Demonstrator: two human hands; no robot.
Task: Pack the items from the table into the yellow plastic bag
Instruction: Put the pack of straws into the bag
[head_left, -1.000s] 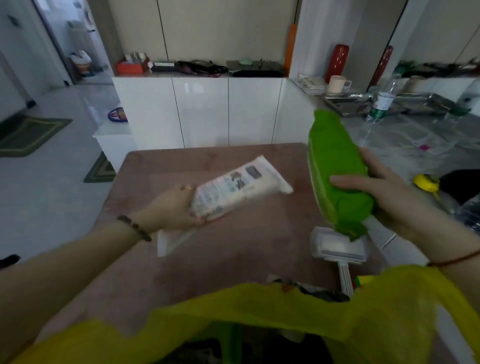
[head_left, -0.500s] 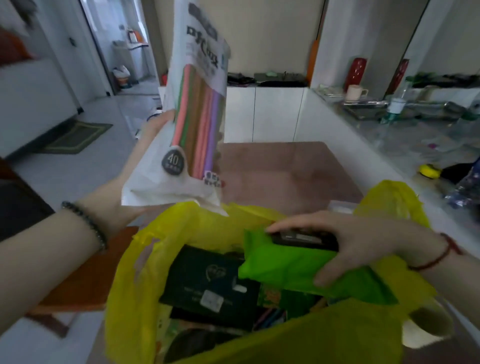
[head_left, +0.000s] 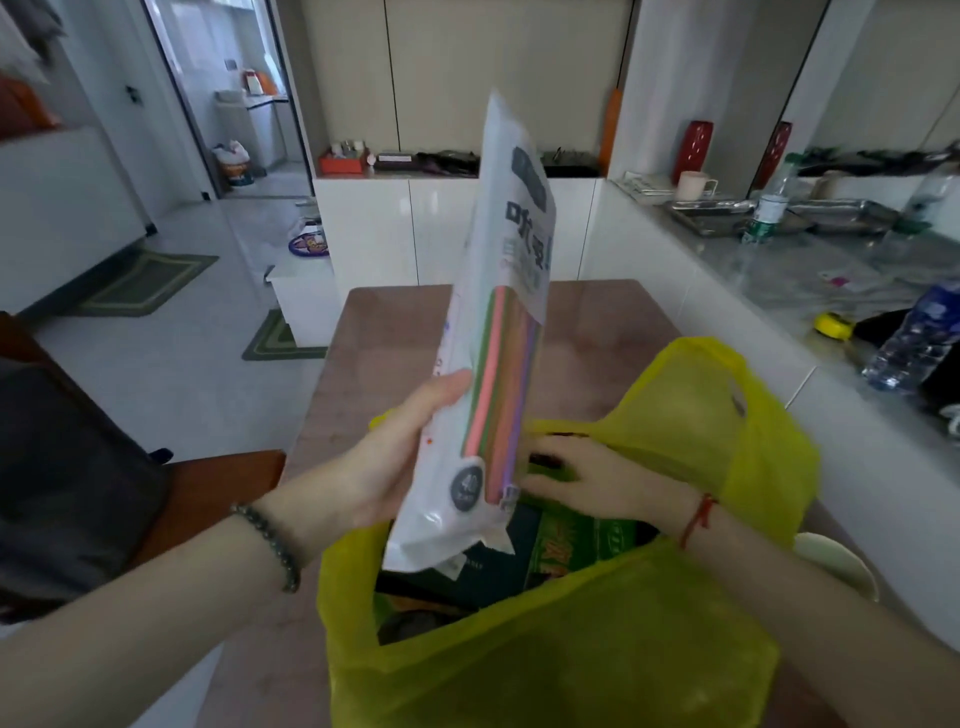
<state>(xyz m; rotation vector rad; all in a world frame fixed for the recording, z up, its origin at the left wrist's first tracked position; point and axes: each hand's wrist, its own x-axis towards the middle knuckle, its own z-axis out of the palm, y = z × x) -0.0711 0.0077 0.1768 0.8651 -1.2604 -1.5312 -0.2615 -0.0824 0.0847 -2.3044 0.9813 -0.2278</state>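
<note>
The left hand is wrapped round a tall pack of colored straws and holds it standing up. The pack's bottom end dips into the open yellow plastic bag, just under that hand. The right hand is inside the bag, on a green packet. I cannot tell if it grips it.
</note>
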